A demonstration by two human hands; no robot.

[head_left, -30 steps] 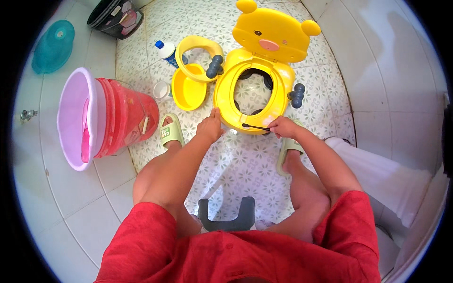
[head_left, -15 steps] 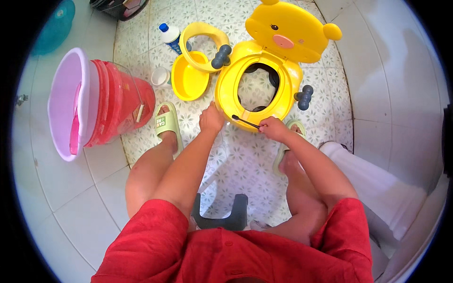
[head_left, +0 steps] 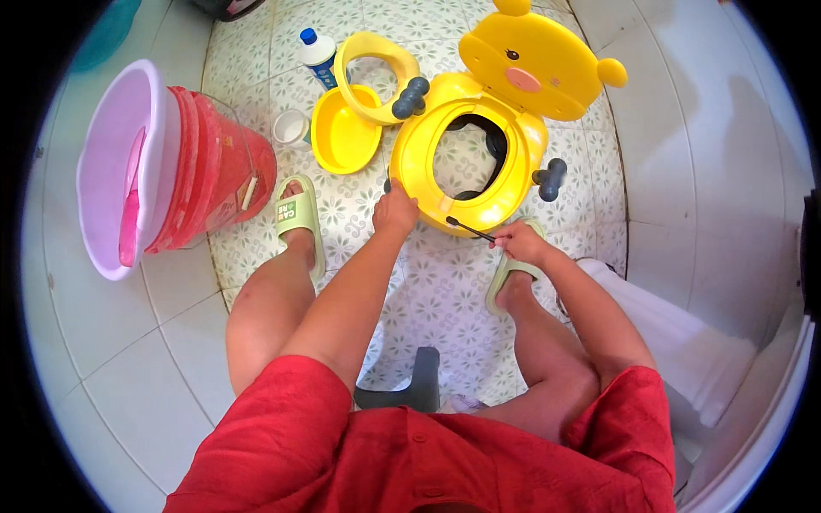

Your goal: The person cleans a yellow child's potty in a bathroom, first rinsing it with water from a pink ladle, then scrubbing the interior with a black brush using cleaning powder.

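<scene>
A yellow children's potty with an animal-face lid raised stands on the floor in front of me. My left hand is closed on its front left edge; the fingertips are hidden. A thin black brush is pinched in my right hand, and its small dark head rests at the potty's front rim. Through the seat opening the patterned floor shows. Left of the potty stands a yellow bowl, with a yellow ring-shaped seat with a grey grip leaning over it.
A white bottle with a blue cap and a small white cup are beside the bowl. On the left stands a red bucket with a lilac basin against it. A grey stool part is between my legs; tiled walls flank both sides.
My right hand has shifted slightly right and down with the brush, whose head has slid right along the front rim. My left hand has moved a little to the right at the potty's edge.
</scene>
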